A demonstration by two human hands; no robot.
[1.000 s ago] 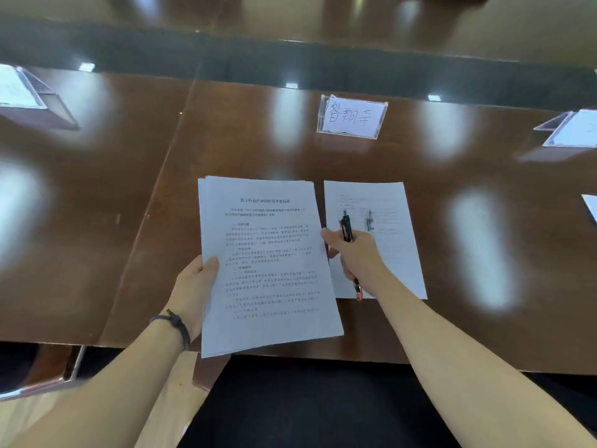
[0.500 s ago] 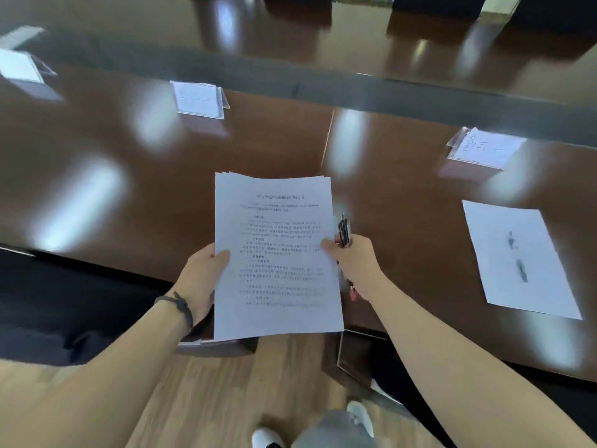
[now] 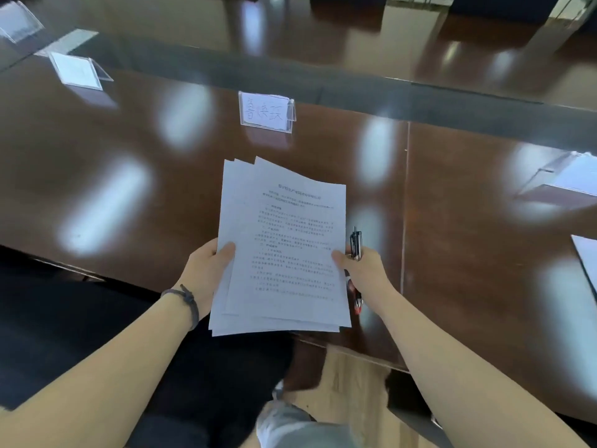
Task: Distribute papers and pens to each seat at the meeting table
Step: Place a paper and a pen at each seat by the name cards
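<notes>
A stack of printed papers (image 3: 284, 240) hangs above the near edge of the dark wooden meeting table (image 3: 129, 176). My left hand (image 3: 206, 273) grips the stack's left edge, thumb on top. My right hand (image 3: 365, 270) pinches the right edge of the top sheet and also holds a bundle of pens (image 3: 356, 244), whose red ends stick out below the hand. The sheets are fanned slightly at the top. Straight ahead stands a clear name card holder (image 3: 265, 112) with handwriting on it.
Another name card holder (image 3: 77, 70) stands far left, one more (image 3: 562, 174) at the right. A sheet (image 3: 586, 257) lies at the right edge of view. A dark chair (image 3: 64, 318) sits below left. My shoe (image 3: 277, 389) shows on the wooden floor.
I have moved left along the table: the laid sheet with its pen slid out to the right edge, and a new name card now faces me. The stack's sheets have fanned apart.
</notes>
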